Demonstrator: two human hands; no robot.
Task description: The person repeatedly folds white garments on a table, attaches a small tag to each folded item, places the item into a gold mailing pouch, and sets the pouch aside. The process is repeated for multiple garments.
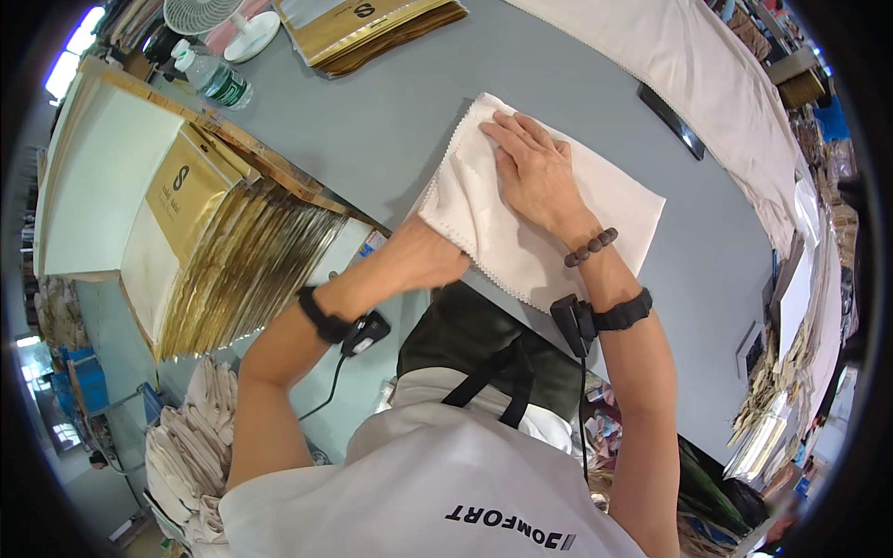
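A folded cream-white cloth (pixel 609 177) with a scalloped edge lies near the front of the grey table. My right hand (pixel 538 175) rests flat on top of it, fingers stretched toward its far corner. At the cloth's near left edge is my left hand (pixel 423 256), partly covered by the fabric. Its fingers are hidden there, so whether they grip the cloth cannot be made out. Black straps with small devices sit on both wrists, and a beaded bracelet (pixel 591 247) is on the right one.
Left of the table, an open white box (pixel 112 186) holds many gold packaging bags (pixel 251 265). More gold bags (pixel 372 37), a water bottle (pixel 216 79) and a white fan (pixel 251 37) stand at the back. A phone (pixel 672 121) lies beside long cream fabric (pixel 688 56) on the right.
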